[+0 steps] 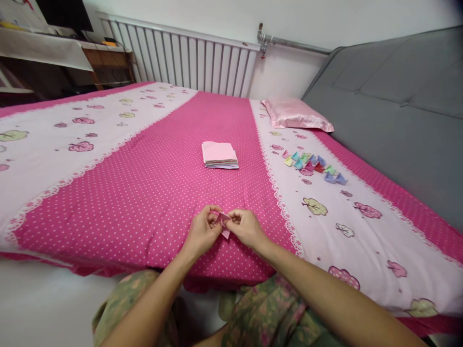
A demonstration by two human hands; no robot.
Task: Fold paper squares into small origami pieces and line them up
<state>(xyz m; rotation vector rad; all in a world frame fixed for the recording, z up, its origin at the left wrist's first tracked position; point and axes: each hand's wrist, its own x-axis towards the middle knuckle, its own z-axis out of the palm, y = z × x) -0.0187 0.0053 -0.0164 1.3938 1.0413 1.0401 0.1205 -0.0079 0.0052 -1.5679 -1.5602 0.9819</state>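
Between my two hands, close to the near edge of the bed, is a small folded piece of pink origami paper. My left hand pinches its left side with thumb and fingers. From the right, my right hand grips the other side, thumb against the paper. Fingers cover part of the folds. Farther ahead lies a stack of square origami paper, a pink sheet on top. Off to the right sits a cluster of several small folded paper pieces in blue, green, yellow, pink and red.
The bed's dotted pink sheet spreads around my hands. A pink pillow rests against the grey headboard. Behind the bed stand a white radiator and a desk with a monitor.
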